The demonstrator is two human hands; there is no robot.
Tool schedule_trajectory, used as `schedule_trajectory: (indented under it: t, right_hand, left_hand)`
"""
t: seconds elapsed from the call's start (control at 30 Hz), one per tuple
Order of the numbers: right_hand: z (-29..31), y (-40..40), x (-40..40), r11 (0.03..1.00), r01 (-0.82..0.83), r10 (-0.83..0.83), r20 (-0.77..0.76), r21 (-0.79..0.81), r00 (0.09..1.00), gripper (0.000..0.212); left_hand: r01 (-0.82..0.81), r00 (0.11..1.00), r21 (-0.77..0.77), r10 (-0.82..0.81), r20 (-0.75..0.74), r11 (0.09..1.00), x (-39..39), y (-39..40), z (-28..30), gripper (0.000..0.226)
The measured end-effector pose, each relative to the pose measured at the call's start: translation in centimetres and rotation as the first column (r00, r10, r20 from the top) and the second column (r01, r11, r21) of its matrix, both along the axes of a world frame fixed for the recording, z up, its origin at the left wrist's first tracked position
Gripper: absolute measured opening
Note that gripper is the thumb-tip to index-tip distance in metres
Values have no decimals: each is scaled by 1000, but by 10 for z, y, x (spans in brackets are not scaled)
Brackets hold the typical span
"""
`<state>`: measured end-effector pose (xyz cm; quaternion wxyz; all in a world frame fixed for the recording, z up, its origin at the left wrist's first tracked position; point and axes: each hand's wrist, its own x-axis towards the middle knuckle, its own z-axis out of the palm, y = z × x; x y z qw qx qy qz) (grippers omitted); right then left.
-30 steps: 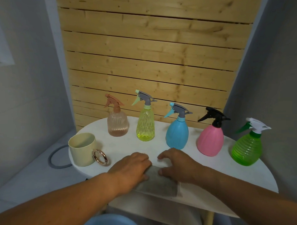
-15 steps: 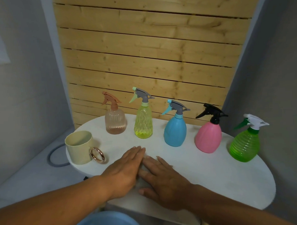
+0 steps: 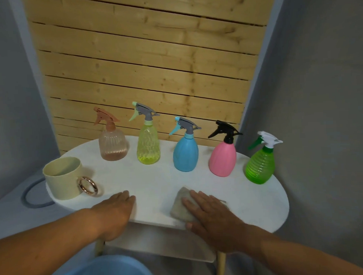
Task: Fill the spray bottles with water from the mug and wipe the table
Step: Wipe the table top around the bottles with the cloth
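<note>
I judge filling done: bottles [image 3: 186, 151] capped. Wiping under way: my right hand [image 3: 212, 214] presses flat on cloth [image 3: 179, 207]; left hand [image 3: 115, 209] flat on surface [image 3: 261, 206].

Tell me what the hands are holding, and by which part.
Nothing is gripped. The right hand presses flat on the cloth, covering its right part; the left hand rests flat on the table.

Flat right hand [image 3: 212, 216] on cloth [image 3: 179, 207], white table [image 3: 157, 179].

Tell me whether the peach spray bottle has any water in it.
Yes, partly: the clear peach spray bottle shows a darker band of liquid across its bottom, with the upper body looking empty.
</note>
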<state>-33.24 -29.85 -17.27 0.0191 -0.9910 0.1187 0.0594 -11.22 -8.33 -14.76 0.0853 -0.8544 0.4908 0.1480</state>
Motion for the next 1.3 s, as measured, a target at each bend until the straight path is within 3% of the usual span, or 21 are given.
schedule_trajectory:
  t: [0.13,0.37,0.47,0.63,0.87,1.13,1.3]
  right_hand:
    - [6,-22,-42,981,194,-193,-54,14,980,88]
    - [-3,-49,-83,860,510,-509,-51,4,859,115]
    - [-3,-42,-78,830,555,-554,-25,54,832,90]
    - [-6,-41,-76,869,488,-490,3,89,872,120]
    - [5,-21,-46,960,232,-230,-27,157,973,100]
    - [9,14,24,985,-22,25,-16,169,1000,88]
    - [10,27,58,969,-83,86,-3,234,996,54]
  left_hand:
    - [2,1000,9,-2,3,1000,-1,1,3,71]
    - [-26,1000,15,26,-14,1000,0,-4,11,70]
    - [-34,999,17,34,-17,999,2,-6,10,67]
    - [-43,999,44,43,-20,998,7,-9,10,64]
    - [-55,998,40,57,-42,998,9,-7,11,64]
    - [-40,998,97,45,-47,994,7,-8,16,65]
    - [-52,997,36,54,-60,998,8,-6,13,58]
